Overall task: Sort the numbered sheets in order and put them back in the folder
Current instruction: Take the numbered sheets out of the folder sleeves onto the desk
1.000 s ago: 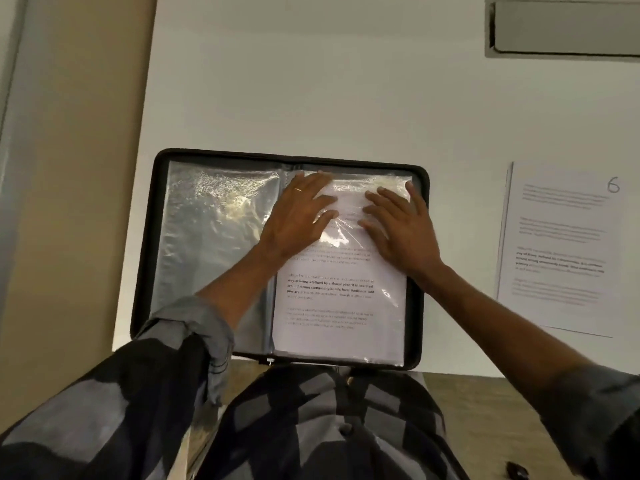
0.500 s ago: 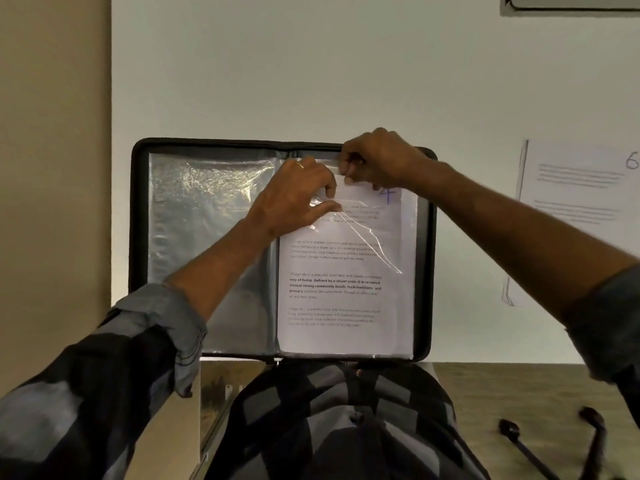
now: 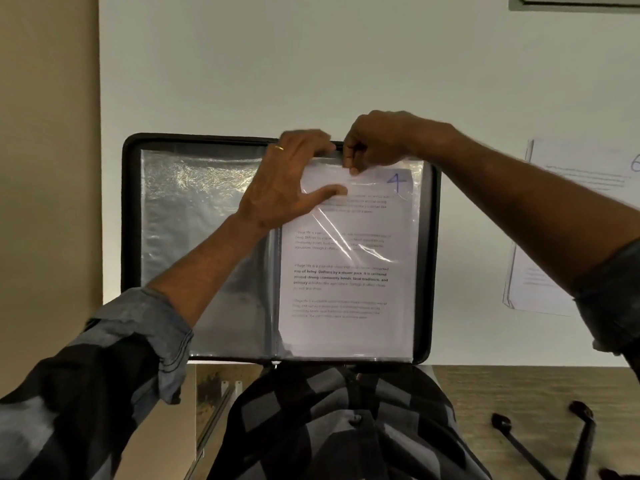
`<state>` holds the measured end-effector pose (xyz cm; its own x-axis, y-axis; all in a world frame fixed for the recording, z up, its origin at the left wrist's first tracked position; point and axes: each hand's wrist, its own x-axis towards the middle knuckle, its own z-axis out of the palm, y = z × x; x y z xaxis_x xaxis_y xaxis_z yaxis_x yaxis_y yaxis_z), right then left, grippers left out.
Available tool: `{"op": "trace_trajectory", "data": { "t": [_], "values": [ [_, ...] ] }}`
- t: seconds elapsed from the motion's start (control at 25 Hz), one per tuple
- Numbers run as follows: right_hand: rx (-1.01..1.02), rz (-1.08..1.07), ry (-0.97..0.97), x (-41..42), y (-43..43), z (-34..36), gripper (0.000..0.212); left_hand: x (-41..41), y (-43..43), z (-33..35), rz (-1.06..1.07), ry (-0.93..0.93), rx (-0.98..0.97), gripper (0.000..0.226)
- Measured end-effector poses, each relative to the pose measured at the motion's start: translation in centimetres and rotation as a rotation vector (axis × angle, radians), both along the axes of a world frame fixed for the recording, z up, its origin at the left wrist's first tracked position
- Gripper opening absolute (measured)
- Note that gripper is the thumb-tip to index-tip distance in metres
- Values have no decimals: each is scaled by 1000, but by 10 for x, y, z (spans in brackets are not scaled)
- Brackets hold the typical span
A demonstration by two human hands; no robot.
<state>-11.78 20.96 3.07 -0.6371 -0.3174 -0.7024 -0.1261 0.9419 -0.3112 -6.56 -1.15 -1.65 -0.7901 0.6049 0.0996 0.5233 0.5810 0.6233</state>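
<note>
The white surface [image 3: 311, 64] carries an open black folder [image 3: 128, 237], its left side showing an empty clear sleeve [image 3: 194, 237] and its right side a sleeve [image 3: 417, 258] holding the sheet marked 4 [image 3: 346, 271]. Well to the right lies a loose sheet marked 6 [image 3: 554, 202], partly hidden by the right forearm. At the far edge of the right sleeve, the left hand [image 3: 287, 181] is spread, fingers on the sleeve's mouth and thumb pressing the plastic flat over the sheet. The right hand [image 3: 374, 147] is clenched in a pinch on the far edge there; whether it grips paper or plastic cannot be told. To finish well, keep the plastic pinned, ease the sheet fully down until square, and smooth out the diagonal wrinkle.
</note>
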Motion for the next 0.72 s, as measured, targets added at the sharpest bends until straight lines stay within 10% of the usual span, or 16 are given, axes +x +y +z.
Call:
{"op": "trace_trajectory", "data": {
  "t": [0.4, 0.56, 0.72],
  "values": [
    [-63, -220, 660, -62, 15, 12, 18, -74, 0, -2, 473, -509, 243, 92],
    [-94, -428, 735, -73, 26, 2, 21, -78, 4, -14, 527, -807, 466, 69],
    [-329, -861, 620, -36, 45, -22, 72, -81, 13, -11, 593, -810, 606, 51]
  ]
}}
